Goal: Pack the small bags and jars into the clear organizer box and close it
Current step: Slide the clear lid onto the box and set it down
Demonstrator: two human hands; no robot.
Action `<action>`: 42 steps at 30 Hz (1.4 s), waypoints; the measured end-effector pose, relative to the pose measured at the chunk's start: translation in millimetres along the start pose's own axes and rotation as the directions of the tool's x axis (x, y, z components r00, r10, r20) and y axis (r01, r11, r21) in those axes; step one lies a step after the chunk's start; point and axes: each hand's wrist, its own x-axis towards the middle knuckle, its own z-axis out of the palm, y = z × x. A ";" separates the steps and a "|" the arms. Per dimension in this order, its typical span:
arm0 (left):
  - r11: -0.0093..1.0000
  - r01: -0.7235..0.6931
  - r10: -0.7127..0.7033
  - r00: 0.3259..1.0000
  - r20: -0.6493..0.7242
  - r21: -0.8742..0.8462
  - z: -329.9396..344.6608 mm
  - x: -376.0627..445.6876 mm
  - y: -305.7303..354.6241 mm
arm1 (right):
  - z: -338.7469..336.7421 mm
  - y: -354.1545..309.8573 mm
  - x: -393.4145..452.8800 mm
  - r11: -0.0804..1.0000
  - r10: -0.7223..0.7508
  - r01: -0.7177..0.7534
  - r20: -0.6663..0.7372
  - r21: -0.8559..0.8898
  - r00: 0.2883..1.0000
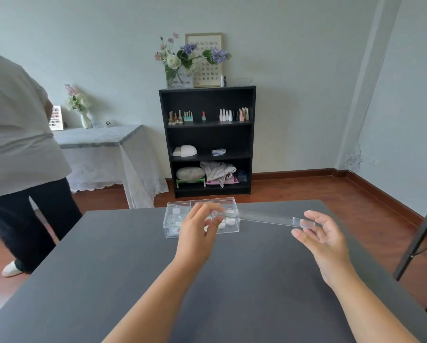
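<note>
The clear organizer box sits uncovered at the far middle of the dark desk, small white jars and bags visible in its compartments. I hold its clear lid edge-on above the box's right side: my left hand pinches one end between thumb and fingers, my right hand grips the other with fingers loosely spread. Beyond stand a black bookshelf and a person at left.

single head-worn wide-angle view, facing forward and slightly down, close over the grey table, black bookshelf far across the room
</note>
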 end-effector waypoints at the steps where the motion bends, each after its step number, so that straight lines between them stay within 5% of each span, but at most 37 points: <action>1: 1.000 0.002 -0.002 1.000 -0.020 -0.010 -7.4 -0.7 -0.9 | 7.4 0.8 -0.4 0.999 0.015 -0.014 0.007 -0.042 1.000; 6: 0.996 0.090 -0.091 0.992 -0.089 -0.016 -41.0 -1.1 -7.9 | 48.5 2.5 0.3 0.987 -0.050 0.048 -0.005 -0.156 0.999; 11: 0.919 0.327 -0.378 0.889 -0.258 -0.218 -65.1 3.7 -17.7 | 86.7 -11.1 8.6 0.993 -0.082 0.085 0.034 -0.077 0.996; 15: 0.882 0.402 -0.457 0.857 -0.238 -0.246 -74.6 0.1 -32.9 | 111.0 -23.1 19.9 0.996 -0.084 0.085 0.059 -0.018 0.995; 21: 0.861 0.442 -0.479 0.871 -0.112 -0.250 -79.2 1.4 -46.0 | 143.3 -22.0 44.3 0.997 0.064 -0.059 -0.093 0.055 0.994; 28: 0.777 0.583 -0.628 0.744 -0.227 -0.238 -79.7 10.7 -67.1 | 164.8 -2.4 43.9 0.974 0.223 -0.215 -0.121 0.073 0.967; 35: 0.746 0.601 -0.665 0.695 -0.273 -0.287 -75.1 21.5 -82.8 | 160.9 22.5 20.6 0.968 -0.057 0.103 0.197 -0.229 0.979; 42: 0.743 0.636 -0.669 0.696 -0.260 -0.209 -74.0 33.6 -95.5 | 154.7 36.4 24.0 0.879 -0.128 0.222 0.239 -0.423 0.962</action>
